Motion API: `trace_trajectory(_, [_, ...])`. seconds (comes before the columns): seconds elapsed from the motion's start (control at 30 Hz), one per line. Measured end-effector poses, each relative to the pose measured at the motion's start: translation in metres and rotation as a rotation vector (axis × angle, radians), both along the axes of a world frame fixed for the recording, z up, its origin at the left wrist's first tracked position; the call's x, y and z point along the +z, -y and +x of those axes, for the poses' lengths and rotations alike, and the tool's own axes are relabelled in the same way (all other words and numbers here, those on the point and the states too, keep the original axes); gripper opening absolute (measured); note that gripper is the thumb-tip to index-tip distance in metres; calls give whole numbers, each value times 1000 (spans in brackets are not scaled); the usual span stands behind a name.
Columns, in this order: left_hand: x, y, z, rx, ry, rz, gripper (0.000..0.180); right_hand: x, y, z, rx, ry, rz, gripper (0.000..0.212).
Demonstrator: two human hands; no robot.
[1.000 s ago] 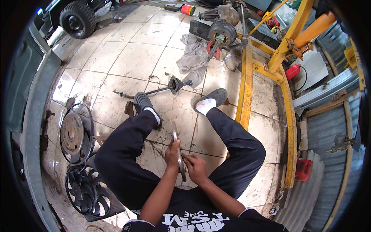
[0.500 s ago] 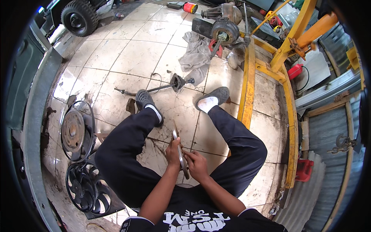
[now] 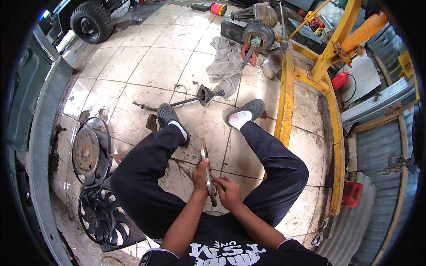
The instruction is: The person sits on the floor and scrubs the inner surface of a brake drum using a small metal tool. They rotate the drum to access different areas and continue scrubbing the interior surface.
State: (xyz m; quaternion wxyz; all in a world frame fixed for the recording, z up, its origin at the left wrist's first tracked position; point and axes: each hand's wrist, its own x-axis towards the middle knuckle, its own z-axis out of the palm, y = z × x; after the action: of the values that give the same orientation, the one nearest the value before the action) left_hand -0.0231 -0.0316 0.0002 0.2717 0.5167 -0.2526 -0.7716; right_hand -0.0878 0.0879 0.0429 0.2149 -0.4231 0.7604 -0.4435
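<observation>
Two hands, left (image 3: 200, 173) and right (image 3: 229, 193), both closed on one thin metal disc (image 3: 207, 176) held edge-on between the knees; two fans (image 3: 103, 220) and one axle shaft (image 3: 191, 100) lie on the floor (image 3: 146, 66).

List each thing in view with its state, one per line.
Left hand: gripping the metal disc.
Right hand: touching the disc's lower edge.
Metal disc: held on edge between the hands, above the floor.
Axle shaft: lying flat on the tiles.
Rag: crumpled on the floor.
Black fan: lying flat.
Round hub: lying flat, rusty.
Wheel: upright.
</observation>
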Motion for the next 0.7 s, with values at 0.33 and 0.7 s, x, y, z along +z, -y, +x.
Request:
trace_trajectory(0.33, [-8,2,2,1,16,-51,49,-3,2,-5,35,43,-41,24])
trace_trajectory(0.7, [-1,8,3,-63,28,19,55,-20,-6,-32,-199,608,-29,21])
